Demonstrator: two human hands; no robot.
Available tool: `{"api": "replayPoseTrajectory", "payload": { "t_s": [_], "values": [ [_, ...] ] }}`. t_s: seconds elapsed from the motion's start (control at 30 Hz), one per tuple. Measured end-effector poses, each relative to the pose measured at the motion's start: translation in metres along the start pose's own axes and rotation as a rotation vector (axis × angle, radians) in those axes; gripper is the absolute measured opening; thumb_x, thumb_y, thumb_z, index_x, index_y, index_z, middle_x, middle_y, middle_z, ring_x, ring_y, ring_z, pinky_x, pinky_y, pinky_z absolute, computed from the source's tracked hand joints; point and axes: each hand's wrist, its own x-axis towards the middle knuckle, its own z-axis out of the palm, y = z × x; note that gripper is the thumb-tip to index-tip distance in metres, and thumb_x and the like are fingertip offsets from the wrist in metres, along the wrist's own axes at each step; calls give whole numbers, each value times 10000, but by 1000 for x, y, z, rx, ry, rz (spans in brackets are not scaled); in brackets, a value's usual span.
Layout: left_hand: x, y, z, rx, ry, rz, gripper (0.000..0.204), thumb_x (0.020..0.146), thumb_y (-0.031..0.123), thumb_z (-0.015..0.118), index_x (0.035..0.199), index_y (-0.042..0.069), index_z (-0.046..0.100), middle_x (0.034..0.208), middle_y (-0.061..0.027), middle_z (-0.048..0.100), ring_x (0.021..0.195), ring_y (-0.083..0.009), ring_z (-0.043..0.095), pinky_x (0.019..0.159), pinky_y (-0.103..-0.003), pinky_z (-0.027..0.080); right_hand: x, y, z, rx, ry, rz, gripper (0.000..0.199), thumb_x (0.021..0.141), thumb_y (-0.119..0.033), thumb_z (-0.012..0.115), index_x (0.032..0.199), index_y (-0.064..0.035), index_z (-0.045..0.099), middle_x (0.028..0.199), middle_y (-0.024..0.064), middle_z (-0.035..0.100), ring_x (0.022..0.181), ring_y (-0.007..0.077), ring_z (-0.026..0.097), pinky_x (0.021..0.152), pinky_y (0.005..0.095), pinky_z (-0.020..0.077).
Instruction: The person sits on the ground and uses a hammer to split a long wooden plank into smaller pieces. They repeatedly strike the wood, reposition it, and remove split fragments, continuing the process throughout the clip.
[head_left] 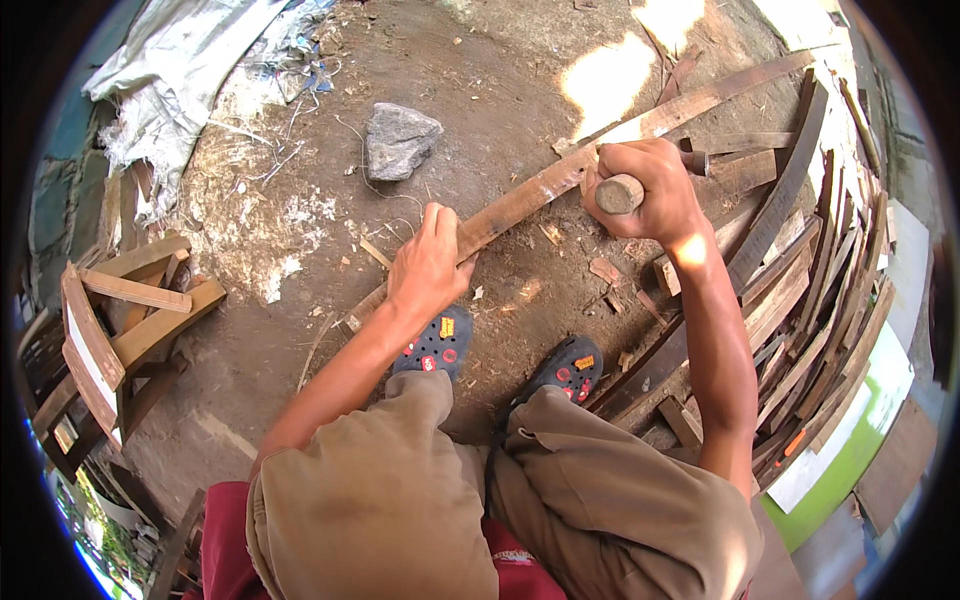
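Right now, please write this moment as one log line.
left hand: pressing long wooden strip | right hand: fist grip on wooden tool handle | near: grey rock, stacked strips, dirt ground

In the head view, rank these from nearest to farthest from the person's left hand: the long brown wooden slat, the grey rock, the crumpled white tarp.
1. Long brown wooden slat: under the left hand, which presses on it.
2. Grey rock: on the dirt just beyond the hand.
3. Crumpled white tarp: far upper left.
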Motion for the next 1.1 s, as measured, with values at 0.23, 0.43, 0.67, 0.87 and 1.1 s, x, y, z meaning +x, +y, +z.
{"api": "replayPoseTrajectory", "payload": {
  "t_s": [0.23,0.43,0.67,0.87,1.1],
  "values": [
    [1,0,14,54,-20,83,475,819,94,735,1191,2,456,1152,-252,643,945,-447,699,792,-504,597,11,-10,10,54,-157,11,220,684,-231,794,722,-94,626,615,127,609,599,359,647,548,451,508],
    [-3,3,20,-22,-71,16,497,844,129,723,1273,24,494,1101,-247,694,945,-457,696,813,-528,579,15,-30,34,70,-206,-24,207,687,-233,760,677,-101,601,575,116,586,578,373,631,534,474,500],
    [-2,2,23,-59,-58,23,540,852,200,760,1328,68,541,1106,-238,710,975,-442,699,828,-522,565,0,10,-15,1020,366,265,301,859,-112,538,594,-107,394,507,-8,424,455,119,389,447,338,348],
    [-5,1,19,-27,-39,39,582,819,146,768,1330,19,520,1182,-227,686,1055,-405,682,922,-472,551,-12,14,-21,1005,557,301,301,890,-110,490,617,-111,363,605,16,423,498,116,351,483,289,329],
    [-4,0,28,8,19,72,584,836,191,778,1342,31,534,1229,-235,675,1139,-407,652,957,-482,526,9,5,-16,124,64,96,269,794,-115,742,650,-55,522,590,53,528,518,182,553,477,357,414]
  ]
}}
